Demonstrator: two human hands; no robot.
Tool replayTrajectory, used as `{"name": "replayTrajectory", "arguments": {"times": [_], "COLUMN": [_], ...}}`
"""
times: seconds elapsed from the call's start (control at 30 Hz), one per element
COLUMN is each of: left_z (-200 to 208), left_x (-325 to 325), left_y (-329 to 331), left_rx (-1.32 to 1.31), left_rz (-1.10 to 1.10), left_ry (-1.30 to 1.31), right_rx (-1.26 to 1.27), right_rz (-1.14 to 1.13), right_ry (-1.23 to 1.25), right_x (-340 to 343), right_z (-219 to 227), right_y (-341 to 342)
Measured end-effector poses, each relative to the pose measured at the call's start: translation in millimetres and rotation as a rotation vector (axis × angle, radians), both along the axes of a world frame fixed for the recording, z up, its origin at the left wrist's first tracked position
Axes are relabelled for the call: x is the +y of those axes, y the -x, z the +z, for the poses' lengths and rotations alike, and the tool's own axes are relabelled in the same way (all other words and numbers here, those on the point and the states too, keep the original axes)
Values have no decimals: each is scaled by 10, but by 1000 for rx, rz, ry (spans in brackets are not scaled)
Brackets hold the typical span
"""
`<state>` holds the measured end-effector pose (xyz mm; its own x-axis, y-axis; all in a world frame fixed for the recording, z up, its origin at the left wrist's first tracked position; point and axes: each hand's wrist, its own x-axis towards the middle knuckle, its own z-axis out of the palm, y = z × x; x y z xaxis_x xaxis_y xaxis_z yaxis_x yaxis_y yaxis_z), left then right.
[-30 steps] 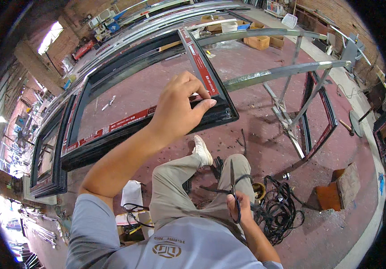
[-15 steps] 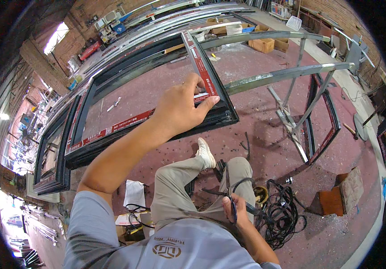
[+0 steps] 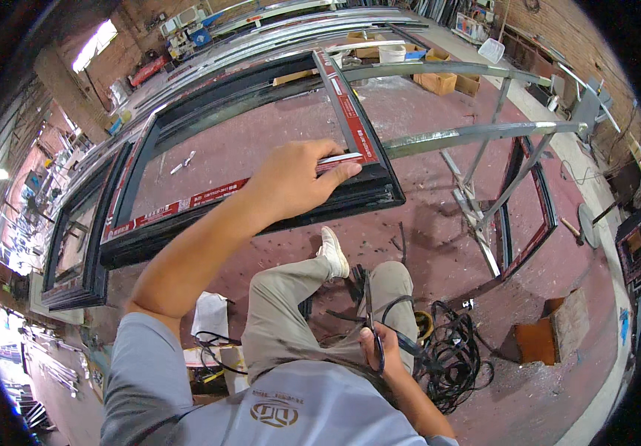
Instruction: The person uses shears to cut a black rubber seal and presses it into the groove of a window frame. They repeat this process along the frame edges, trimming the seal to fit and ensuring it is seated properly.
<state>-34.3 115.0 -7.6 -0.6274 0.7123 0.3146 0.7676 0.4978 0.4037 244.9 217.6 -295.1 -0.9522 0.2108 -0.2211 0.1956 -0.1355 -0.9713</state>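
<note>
A black window frame (image 3: 261, 207) with red-and-white protective film lies on a metal stand in front of me. My left hand (image 3: 296, 181) reaches across its near rail close to the right corner. The thumb lies along the outer side and the other fingers curl over the inner side, their tips hidden. Low by my lap, my right hand (image 3: 380, 348) is closed round dark scissors (image 3: 369, 315), blades pointing away from me. Beside that hand runs a black rubber strip (image 3: 404, 341), leading towards a tangled coil (image 3: 451, 357) on the floor.
Two curved metal bars (image 3: 477, 135) of the stand extend right. A second black frame (image 3: 82, 230) is at the left; another (image 3: 532, 215) leans upright at the right. An open cardboard box (image 3: 555, 331) and a tape roll (image 3: 424, 325) are on the floor. Long profiles lie behind.
My left hand has shifted slightly left and its fingers have come down from the corner to curl over the near rail. The right hand still holds the scissors by my lap.
</note>
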Motion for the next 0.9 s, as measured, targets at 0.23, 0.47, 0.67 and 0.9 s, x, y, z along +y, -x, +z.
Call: {"name": "replayTrajectory", "arguments": {"times": [0.23,0.47,0.67,0.9], "left_z": [29,-28,23,-86], "left_x": [-129,-386,-570,-784], "left_y": [32,90,76,162], "left_rx": [25,22,40,142], "left_rz": [18,71,104,97], "left_ry": [40,70,63,33], "right_rx": [-42,-95,-162,-160], "right_rz": [-34,-9,-2,66], "right_ry": [-7,100,-39,-113], "right_x": [-127,-291,-395,-501], "right_z": [116,191,-175,-186], "right_y": [46,148,281,303]}}
